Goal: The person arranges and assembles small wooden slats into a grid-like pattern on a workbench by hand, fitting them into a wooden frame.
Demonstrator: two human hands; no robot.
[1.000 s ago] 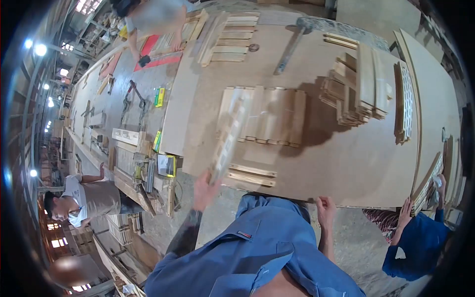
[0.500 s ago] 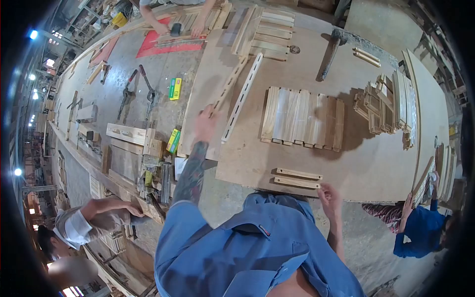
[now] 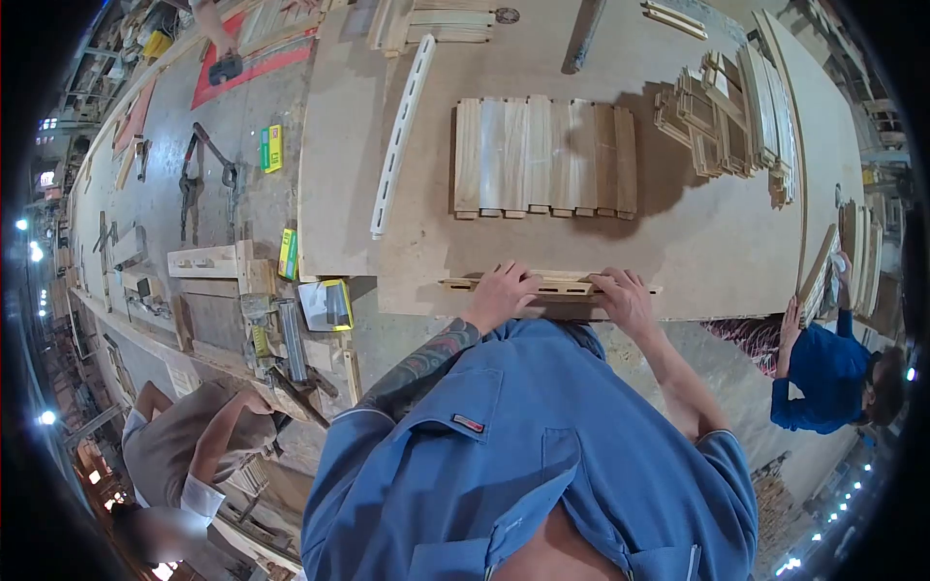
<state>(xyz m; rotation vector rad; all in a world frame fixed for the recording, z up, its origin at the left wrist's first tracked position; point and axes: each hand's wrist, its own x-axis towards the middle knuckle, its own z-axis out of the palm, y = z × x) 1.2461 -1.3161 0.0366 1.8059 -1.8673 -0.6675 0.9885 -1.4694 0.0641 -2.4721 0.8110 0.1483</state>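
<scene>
Slotted strip [image 3: 554, 289] held in two hands at the near edge of the brown board [image 3: 697, 252], with the strip taken as the clock's centre and twelve at the far side. The left hand [image 3: 504, 293] is partly closed, its bent fingers hooked over the strip toward the nine o'clock end; the right hand [image 3: 625, 295] is similarly curled about it toward three o'clock. Both ends project past the hands; from where I stand, I cannot tell whether the strip touches the board. The wearer's blue jacket [image 3: 581, 426] occupies six o'clock. At twelve lies a row of slats [image 3: 544, 160], set side by side; at half past ten, a pale slotted rail [image 3: 402, 136] slants alone; at half past one, wooden pieces [image 3: 722, 116] are piled up. Two green-and-yellow boxes appear, one at nine [image 3: 288, 254], one at ten [image 3: 271, 148]. Between three and four, a co-worker in dark blue [image 3: 823, 382] has both hands on a wooden piece [image 3: 821, 271].
</scene>
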